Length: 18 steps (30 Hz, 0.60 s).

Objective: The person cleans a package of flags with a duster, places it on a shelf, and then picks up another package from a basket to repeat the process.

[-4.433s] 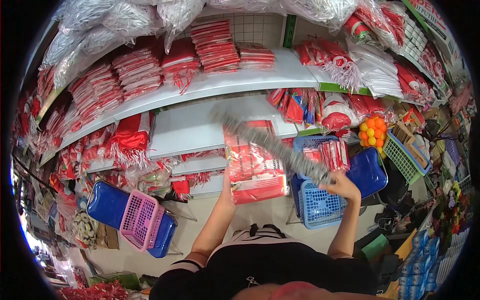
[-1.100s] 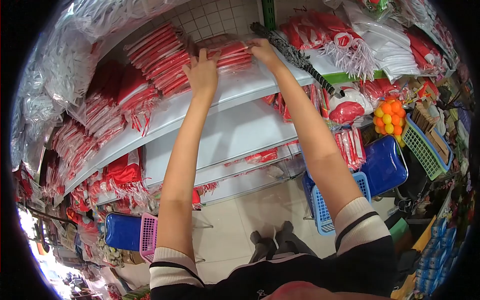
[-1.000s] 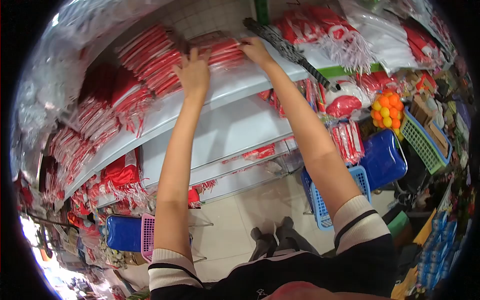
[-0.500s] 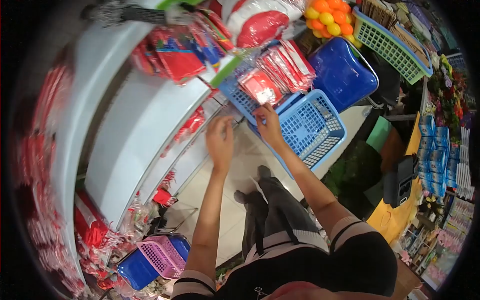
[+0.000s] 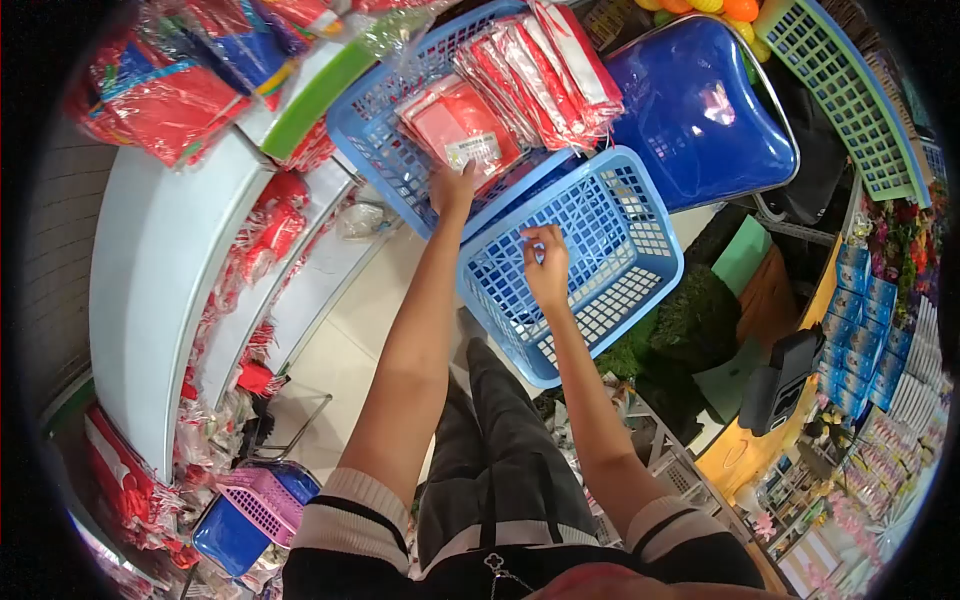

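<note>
My left hand [image 5: 452, 190] reaches the lower edge of a clear-wrapped red packet [image 5: 462, 128] with a white label. Its fingers are closed at that edge. The packet lies in the farther blue basket [image 5: 375, 150], beside a row of red-and-white packets [image 5: 540, 75] standing on edge. My right hand [image 5: 547, 262] is over the nearer blue basket [image 5: 668, 240], fingers loosely curled and apart, with nothing visible in them. Through the lattice of this nearer basket no goods show.
A blue stool seat [image 5: 690, 110] stands beyond the baskets, with a green basket [image 5: 850, 90] to its right. White shelves [image 5: 170, 270] with red packaged goods are on the left. A pink basket [image 5: 262, 505] sits on another blue seat. A yellow counter [image 5: 745, 450] lies right.
My left hand has moved up to the red packet. My right hand has left the packet and is now over the nearer basket. The view has shifted closer to the baskets.
</note>
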Available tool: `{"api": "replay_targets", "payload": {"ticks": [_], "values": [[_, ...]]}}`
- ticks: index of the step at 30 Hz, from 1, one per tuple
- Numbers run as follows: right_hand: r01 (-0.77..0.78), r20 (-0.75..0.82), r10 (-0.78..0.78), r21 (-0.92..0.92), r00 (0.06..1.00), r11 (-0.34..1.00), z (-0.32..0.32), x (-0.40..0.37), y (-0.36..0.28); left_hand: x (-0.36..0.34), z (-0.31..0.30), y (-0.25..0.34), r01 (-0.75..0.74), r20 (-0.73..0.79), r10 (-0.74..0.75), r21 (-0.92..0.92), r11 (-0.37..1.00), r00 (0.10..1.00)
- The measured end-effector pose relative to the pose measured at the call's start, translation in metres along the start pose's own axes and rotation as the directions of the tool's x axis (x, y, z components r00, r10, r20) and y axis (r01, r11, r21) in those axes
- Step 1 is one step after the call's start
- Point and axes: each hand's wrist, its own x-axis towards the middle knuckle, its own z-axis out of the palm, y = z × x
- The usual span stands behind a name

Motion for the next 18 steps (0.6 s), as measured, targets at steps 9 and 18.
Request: {"api": "replay_targets", "payload": {"ticks": [9,18], "values": [[-0.151,0.162,0.139,0.064,0.977,0.986,-0.021,-0.025,0.016,0.013,0.026,-0.04,0.228,0.33,-0.121,-0.306,0.924,0.936],[-0.146,0.123,0.14,0.038,0.982,0.989,-0.015,-0.012,-0.002,-0.003,-0.015,-0.012,0.008,0.211,0.022,-0.136,0.991,0.977]]}}
